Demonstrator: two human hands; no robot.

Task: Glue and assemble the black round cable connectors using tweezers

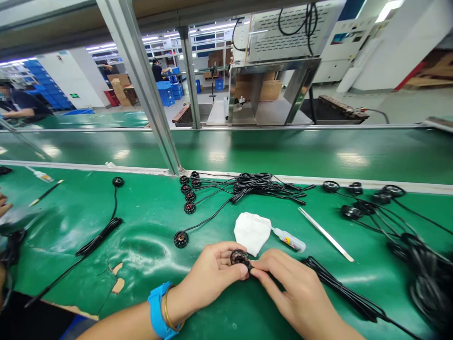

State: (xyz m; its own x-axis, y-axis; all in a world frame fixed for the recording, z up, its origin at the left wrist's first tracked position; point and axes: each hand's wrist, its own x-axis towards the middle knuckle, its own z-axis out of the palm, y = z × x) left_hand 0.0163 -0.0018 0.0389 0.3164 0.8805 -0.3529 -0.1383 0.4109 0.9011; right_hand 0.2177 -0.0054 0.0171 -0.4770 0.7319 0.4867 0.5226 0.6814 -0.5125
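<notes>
Between the fingers of my left hand (219, 269) is a small round black slotted cable head (239, 257), with the thumb in front. My right hand (290, 278) is closed, thumb and fingers pinching the right edge of the same head where its cable seems to leave; the fingertips hide the exact spot. A tied black cable bundle (343, 290) emerges from behind the right hand. Beyond the hands lie a white cloth (252, 231) and a small squeeze bottle (289, 240) on its side.
Several similar cable heads (190, 208) with a cable pile (255, 184) lie ahead. More coiled cables (421, 264) fill the right. A white stick (325, 233) lies nearby; a bundled cable (102, 236) is left. A metal post (145, 85) rises ahead. Another person's hand (3, 205) shows at far left.
</notes>
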